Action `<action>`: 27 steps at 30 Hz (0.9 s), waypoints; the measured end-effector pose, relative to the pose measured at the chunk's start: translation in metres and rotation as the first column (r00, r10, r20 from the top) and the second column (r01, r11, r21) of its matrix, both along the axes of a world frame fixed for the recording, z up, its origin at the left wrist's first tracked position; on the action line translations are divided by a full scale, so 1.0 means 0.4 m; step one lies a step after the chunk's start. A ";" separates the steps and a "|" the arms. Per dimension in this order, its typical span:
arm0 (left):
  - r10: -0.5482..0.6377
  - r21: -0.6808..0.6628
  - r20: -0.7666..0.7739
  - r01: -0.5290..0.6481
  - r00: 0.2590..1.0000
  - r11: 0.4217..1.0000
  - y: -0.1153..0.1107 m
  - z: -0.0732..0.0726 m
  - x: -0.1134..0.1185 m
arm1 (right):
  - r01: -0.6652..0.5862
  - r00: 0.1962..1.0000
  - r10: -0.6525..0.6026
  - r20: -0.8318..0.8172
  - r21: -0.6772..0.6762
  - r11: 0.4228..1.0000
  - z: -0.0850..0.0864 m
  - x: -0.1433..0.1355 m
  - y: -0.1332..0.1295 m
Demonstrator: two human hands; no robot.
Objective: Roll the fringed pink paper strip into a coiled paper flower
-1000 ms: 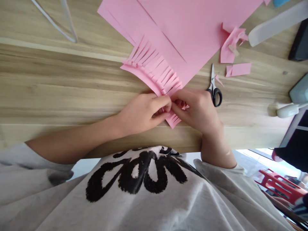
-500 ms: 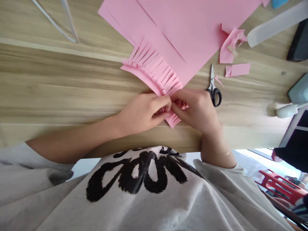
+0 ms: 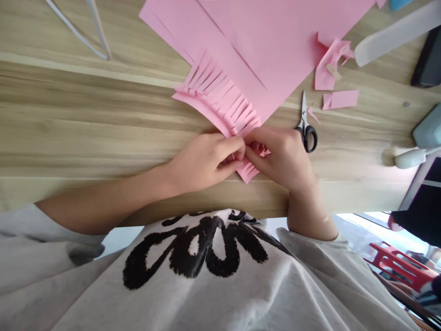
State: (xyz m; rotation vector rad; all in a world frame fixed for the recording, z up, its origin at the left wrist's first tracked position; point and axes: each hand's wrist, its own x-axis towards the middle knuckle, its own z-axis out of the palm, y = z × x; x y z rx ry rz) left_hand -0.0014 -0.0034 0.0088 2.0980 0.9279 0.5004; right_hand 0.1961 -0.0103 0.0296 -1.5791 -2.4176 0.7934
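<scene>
A pink paper strip [image 3: 220, 103], cut into a fringe along one side, runs slantwise from upper left down toward the table's front edge. Several of its fringe pieces are curled near the uncut band. My left hand [image 3: 215, 158] pinches the strip's plain edge with closed fingers. Right against it, my right hand [image 3: 280, 154] pinches the fringe side, thumb and forefinger together. Both sets of fingertips meet and hide the part of the strip between them. The strip's lower end sticks out below the hands, and its upper part overlaps large pink paper sheets [image 3: 275, 50].
Black-handled scissors [image 3: 306, 126] lie just beyond my right hand. Crumpled pink paper [image 3: 329, 66] and a small pink piece [image 3: 341, 99] are further right. A white strip-like object [image 3: 396, 34] and a dark box-shaped object [image 3: 427, 59] lie at far right. A white cable [image 3: 79, 34] is upper left.
Almost nothing differs. Both hands keep the same pinch on the fringed strip, and the strip lies in the same place.
</scene>
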 end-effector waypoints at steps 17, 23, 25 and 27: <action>-0.007 0.009 0.003 0.007 1.000 1.000 0.000 -0.002 0.000 | 0.010 1.000 -0.010 -0.007 0.013 1.000 0.001 -0.003 -0.001; -0.007 -0.001 -0.005 0.007 1.000 1.000 -0.002 0.000 0.000 | 0.020 1.000 -0.020 0.007 -0.005 1.000 0.004 -0.004 -0.001; -0.006 -0.014 -0.016 0.006 1.000 1.000 -0.002 0.000 0.000 | 0.015 1.000 -0.015 -0.001 0.009 1.000 0.003 -0.004 -0.001; -0.004 -0.019 -0.021 0.003 1.000 1.000 -0.002 0.000 0.000 | 0.012 1.000 -0.012 0.000 0.016 1.000 0.002 -0.004 -0.001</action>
